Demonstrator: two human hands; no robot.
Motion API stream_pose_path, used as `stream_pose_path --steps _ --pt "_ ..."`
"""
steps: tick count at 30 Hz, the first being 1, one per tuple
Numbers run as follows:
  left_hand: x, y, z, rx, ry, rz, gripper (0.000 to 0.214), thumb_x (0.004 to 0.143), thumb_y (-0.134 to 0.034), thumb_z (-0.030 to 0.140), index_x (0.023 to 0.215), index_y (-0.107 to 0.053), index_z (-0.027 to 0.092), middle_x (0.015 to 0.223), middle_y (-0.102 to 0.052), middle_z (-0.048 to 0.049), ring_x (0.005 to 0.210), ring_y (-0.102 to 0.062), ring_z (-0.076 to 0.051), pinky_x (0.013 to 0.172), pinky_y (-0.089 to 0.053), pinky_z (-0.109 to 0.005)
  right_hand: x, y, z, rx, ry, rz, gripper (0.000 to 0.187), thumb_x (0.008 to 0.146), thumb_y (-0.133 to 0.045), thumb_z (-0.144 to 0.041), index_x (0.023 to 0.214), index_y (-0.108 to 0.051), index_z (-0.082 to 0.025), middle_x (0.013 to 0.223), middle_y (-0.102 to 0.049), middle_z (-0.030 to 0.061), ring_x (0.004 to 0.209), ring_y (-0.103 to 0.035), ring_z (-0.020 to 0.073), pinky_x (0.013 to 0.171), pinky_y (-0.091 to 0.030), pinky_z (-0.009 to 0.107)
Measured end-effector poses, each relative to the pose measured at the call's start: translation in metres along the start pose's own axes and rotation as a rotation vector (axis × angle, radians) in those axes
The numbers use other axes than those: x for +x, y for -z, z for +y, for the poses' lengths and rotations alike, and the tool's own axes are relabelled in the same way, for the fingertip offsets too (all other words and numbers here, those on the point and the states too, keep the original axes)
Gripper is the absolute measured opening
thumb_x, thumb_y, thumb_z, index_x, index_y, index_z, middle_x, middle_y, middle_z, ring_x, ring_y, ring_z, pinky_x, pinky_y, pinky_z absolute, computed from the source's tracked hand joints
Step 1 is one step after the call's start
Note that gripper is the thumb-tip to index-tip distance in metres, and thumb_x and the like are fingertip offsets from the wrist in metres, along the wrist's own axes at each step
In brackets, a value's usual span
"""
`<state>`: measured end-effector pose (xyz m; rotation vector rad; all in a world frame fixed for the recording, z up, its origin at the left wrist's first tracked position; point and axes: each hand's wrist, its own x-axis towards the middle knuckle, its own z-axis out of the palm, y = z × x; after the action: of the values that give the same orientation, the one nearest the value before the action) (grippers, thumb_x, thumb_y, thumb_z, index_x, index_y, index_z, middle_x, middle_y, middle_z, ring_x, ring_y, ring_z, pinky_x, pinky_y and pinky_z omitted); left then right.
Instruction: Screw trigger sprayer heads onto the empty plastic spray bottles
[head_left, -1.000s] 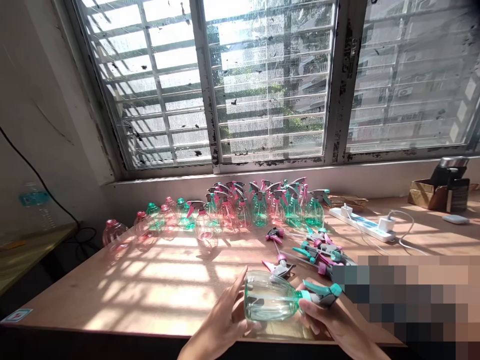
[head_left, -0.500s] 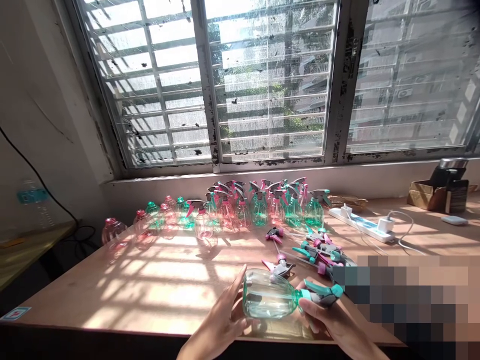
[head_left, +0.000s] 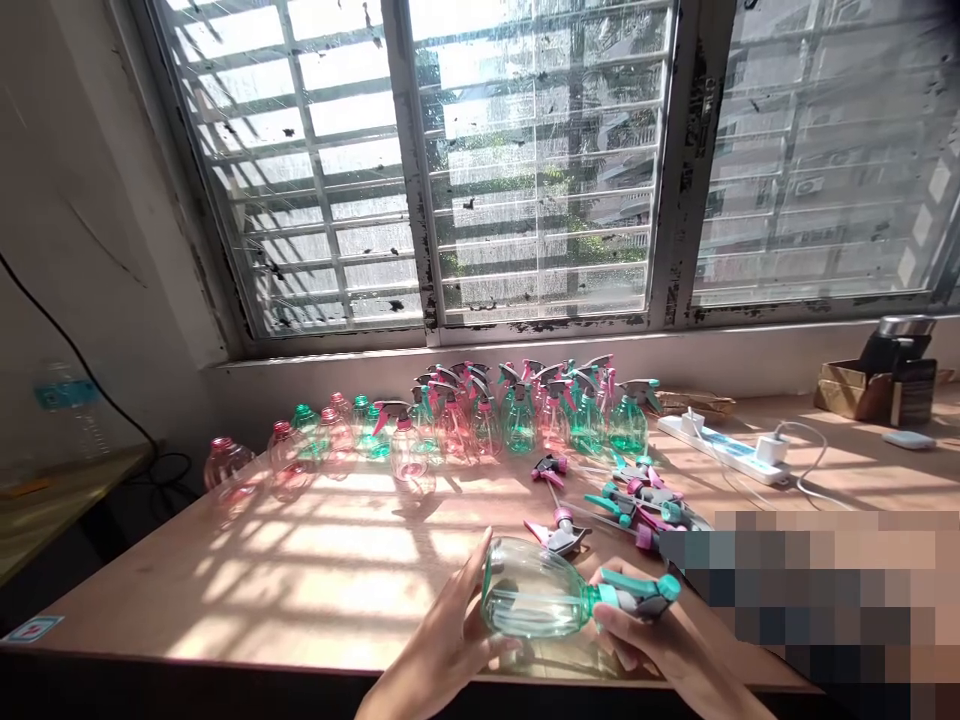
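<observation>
A clear green spray bottle [head_left: 534, 590] lies sideways in the air above the table's front edge. My left hand [head_left: 457, 620] is wrapped around its base end. At the neck, the fingers of my right hand [head_left: 637, 630] close on the collar of the teal and grey trigger head [head_left: 637, 592], which sits on the bottle's mouth. Just beyond the bottle, a pink and grey trigger head [head_left: 562, 530] rests on the table. A pile of loose pink and teal trigger heads [head_left: 641, 500] lies to the right of it.
Pink and green bottles with trigger heads [head_left: 517, 420] crowd the table's back. Several open-topped bottles [head_left: 285, 455] stand at the left. A white power strip [head_left: 724, 450] with plugs and a cardboard box [head_left: 855, 390] occupy the right. Blurred blocks cover the lower right corner.
The bottle and its trigger head have shifted very slightly left. My right thumb and fingers have changed position a little around the collar; my left hand stays around the base.
</observation>
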<state>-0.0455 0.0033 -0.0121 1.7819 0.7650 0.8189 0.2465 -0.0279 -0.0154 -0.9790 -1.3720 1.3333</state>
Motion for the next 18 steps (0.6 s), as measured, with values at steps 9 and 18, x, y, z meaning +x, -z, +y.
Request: stream_pose_path --steps 9,18 --pt "-0.0018 0.0033 -0.0082 0.077 0.003 0.015 0.094 0.089 -0.076 0.041 0.162 -0.015 0.039 0.170 -0.024 -0.0059 0.155 -0.020 -0.040 0.122 -0.030 -0.054 0.0008 0.0002 0.0013 0.056 0.006 -0.021 0.048 0.081 -0.074 -0.066 0.093 -0.058 -0.022 0.050 -0.050 -0.0081 0.046 -0.033 0.0097 0.050 -0.024 0.028" --pt "-0.0036 0.0032 -0.0028 0.039 0.003 -0.008 0.096 0.090 -0.075 0.046 0.161 -0.011 0.040 0.166 -0.033 -0.0059 0.154 -0.024 -0.039 0.123 -0.030 -0.052 -0.0003 0.0010 0.0055 0.046 -0.002 0.035 0.052 0.081 -0.071 -0.069 0.094 -0.061 -0.020 0.048 -0.050 -0.0085 0.045 -0.036 0.0103 0.051 -0.022 0.029"
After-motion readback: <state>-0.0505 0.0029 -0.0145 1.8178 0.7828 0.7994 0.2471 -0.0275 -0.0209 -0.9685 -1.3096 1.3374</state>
